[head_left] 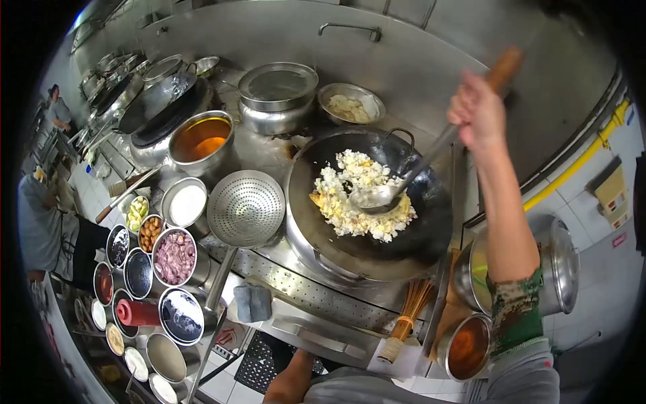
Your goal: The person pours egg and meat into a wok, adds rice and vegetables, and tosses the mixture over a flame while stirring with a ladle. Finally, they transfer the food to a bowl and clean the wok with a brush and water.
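Observation:
My right hand [476, 111] is raised over the stove and grips the wooden-ended handle of a long metal ladle [377, 196]. The ladle's bowl rests in the fried rice with egg [360, 195] inside a big black wok [431, 229]. My left arm [291, 380] shows only as a forearm at the bottom edge; the hand itself is out of sight below the counter. A grey folded cloth [252, 303] lies on the stove's front ledge near that arm.
A perforated metal strainer [245, 207] sits left of the wok. Several seasoning bowls [173, 257] crowd the lower left. A pot of orange oil [202, 138], lidded pots [277, 87] and a bamboo brush [404, 326] surround the stove. A person [40, 222] stands at far left.

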Tool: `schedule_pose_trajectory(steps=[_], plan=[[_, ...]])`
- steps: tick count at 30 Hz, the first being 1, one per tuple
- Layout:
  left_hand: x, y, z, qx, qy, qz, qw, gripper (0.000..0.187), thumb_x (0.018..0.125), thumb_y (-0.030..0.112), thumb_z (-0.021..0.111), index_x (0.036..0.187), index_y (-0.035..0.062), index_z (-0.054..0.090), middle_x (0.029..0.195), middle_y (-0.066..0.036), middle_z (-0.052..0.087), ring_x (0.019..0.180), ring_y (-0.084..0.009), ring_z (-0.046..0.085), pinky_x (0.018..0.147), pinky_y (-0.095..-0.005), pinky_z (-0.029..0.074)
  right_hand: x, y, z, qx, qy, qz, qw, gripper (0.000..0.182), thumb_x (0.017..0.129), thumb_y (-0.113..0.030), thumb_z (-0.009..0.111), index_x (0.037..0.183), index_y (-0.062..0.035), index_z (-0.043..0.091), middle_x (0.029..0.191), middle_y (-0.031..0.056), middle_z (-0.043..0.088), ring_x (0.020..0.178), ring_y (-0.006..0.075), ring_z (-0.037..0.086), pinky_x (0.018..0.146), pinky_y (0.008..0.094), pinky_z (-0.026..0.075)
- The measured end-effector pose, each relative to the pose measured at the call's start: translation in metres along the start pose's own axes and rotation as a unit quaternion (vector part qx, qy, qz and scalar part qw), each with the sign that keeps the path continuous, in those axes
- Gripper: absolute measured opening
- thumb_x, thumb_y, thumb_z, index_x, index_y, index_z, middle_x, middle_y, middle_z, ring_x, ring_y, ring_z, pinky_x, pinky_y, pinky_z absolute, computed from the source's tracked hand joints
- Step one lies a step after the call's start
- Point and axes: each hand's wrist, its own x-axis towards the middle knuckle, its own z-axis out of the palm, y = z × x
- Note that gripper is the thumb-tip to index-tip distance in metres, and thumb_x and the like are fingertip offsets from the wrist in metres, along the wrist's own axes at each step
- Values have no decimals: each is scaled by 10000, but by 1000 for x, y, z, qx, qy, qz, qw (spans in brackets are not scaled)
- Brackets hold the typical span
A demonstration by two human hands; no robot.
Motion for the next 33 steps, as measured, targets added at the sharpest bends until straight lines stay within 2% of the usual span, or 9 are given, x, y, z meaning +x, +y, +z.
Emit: schedule_pose_trajectory(steps=[10, 12, 14, 16, 18, 20, 22, 29, 33], plan=[[-26, -3, -10, 182, 17, 63, 981, 371, 938, 330, 573, 1141, 29, 649, 1149, -176, 679, 1077, -331, 644, 935, -407, 501, -26, 18, -17, 6, 0, -66, 998, 333, 925, -242, 632, 693, -134, 420, 489, -42, 297, 388, 91, 291, 406, 283, 280], [-47, -4, -31, 417, -6, 201, 886, 367, 937, 333, 575, 1112, 24, 669, 1133, -181, 685, 1078, -339, 644, 939, -413, 499, -33, 34, -16, 12, -17, -60, 998, 350, 924, -255, 642, 689, -138, 410, 493, -46, 292, 391, 85, 292, 406, 281, 282], [-85, 8, -53, 647, -89, 385, 652, 366, 935, 335, 577, 1084, 20, 689, 1118, -186, 691, 1078, -347, 643, 944, -419, 498, -25, 18, -17, 29, 15, -16, 999, 364, 934, -276, 636, 687, -154, 399, 485, -59, 275, 384, 73, 281, 402, 271, 274], [-230, 86, 37, 732, -202, 140, 635, 360, 924, 336, 600, 1091, 29, 684, 1126, -193, 681, 1045, -352, 649, 931, -435, 497, -15, -6, -31, 23, 22, -5, 999, 361, 937, -277, 635, 690, -161, 399, 482, -63, 275, 378, 70, 274, 398, 266, 269], [-297, 122, 109, 731, -130, 233, 628, 251, 887, 239, 676, 1070, 70, 706, 1017, -197, 703, 995, -309, 672, 878, -398, 511, -27, -9, -46, 39, 30, -60, 997, 348, 929, -253, 642, 693, -167, 400, 483, -63, 291, 369, 69, 269, 384, 260, 262], [-329, 155, 203, 664, -48, 585, 464, 350, 844, 277, 725, 1119, 64, 685, 1129, -166, 645, 1096, -349, 584, 913, -431, 462, -38, 26, -37, 18, 93, -57, 994, 337, 934, -253, 630, 697, -165, 407, 477, -54, 289, 360, 79, 269, 381, 267, 258], [-313, 179, 267, 628, -19, 704, 330, 364, 824, 321, 738, 1051, 44, 672, 1093, -142, 614, 1070, -350, 545, 896, -435, 440, -25, 30, -37, 41, 70, -35, 996, 317, 938, -236, 617, 705, -159, 416, 491, -47, 296, 386, 89, 279, 398, 283, 265], [-329, 165, 282, 634, -121, 664, 377, 197, 822, 179, 738, 854, 34, 609, 864, -148, 542, 834, -358, 498, 736, -439, 415, -28, -22, -34, 51, 71, 95, 992, 303, 928, -194, 577, 683, -176, 400, 495, -71, 265, 382, 88, 269, 384, 288, 251], [-284, 166, 262, 638, -110, 674, 356, 174, 814, 145, 733, 836, 34, 601, 841, -155, 533, 790, -377, 502, 696, -470, 401, -59, -4, 17, -51, 148, -26, 987, 299, 913, -193, 628, 702, -158, 420, 503, -57, 322, 374, 88, 308, 368, 274, 269]])
